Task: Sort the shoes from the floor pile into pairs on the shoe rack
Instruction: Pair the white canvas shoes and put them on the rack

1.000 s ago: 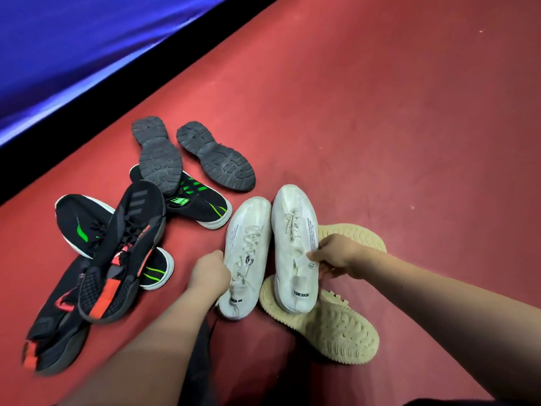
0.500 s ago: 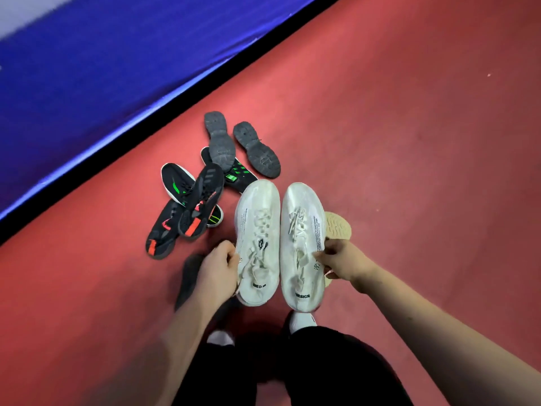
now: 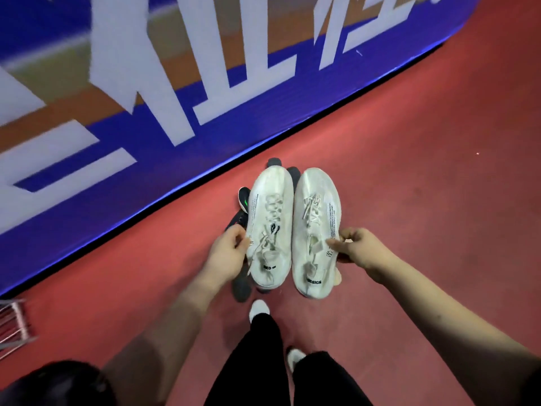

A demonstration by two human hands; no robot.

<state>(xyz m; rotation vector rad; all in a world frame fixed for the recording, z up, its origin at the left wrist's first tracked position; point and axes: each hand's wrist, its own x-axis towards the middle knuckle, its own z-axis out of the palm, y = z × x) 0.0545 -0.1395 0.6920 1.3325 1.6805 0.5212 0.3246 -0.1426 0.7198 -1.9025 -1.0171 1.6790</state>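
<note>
I hold two white laced sneakers side by side, toes pointing away from me, lifted well above the red floor. My left hand [image 3: 227,252] grips the outer side of the left white sneaker [image 3: 270,227]. My right hand [image 3: 358,249] pinches the outer side of the right white sneaker [image 3: 316,230]. Behind and below them, the floor pile of dark shoes [image 3: 243,200] is mostly hidden; only black edges, a green mark and grey sole tips [image 3: 274,162] show.
A blue banner wall with large white characters [image 3: 175,98] runs diagonally across the upper left. A metal wire rack corner [image 3: 13,323] shows at the lower left edge. My black-trousered legs and white socks [image 3: 259,309] are below the sneakers. Red floor [image 3: 424,171] spreads to the right.
Both hands have raised the white sneakers off the floor while I stood up. The view has risen and tilted, so the shoe pile looks smaller and the banner fills the top.
</note>
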